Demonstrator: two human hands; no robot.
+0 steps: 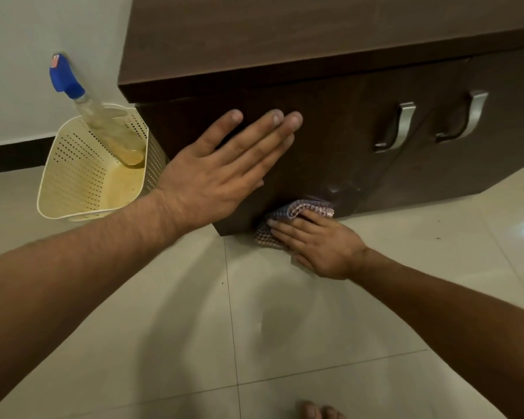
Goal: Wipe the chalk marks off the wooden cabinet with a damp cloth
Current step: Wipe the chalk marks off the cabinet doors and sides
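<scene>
Head view. Left hand (221,173) lies flat on the front panel of the dark wooden cabinet (330,140), fingers (263,137) straight and spread, grasping nothing.

Right hand (321,249) is low, near the cabinet's bottom edge. Its fingers (288,234) are extended and press a checked cloth (303,208) against the panel just above the tiled floor (285,328); the cloth bunches up above the fingertips. There is a glossy patch on the panel directly above the cloth. I cannot make out any chalk marks on the dark wood.

Two metal handles (395,127) (466,116) sit on the doors to the right of the hands.

A cream perforated basket (73,164) stands on the floor beside the cabinet's left end. A spray bottle (103,122) with a blue trigger head leans inside it.

Bare toes (318,411) show at the bottom edge.
</scene>
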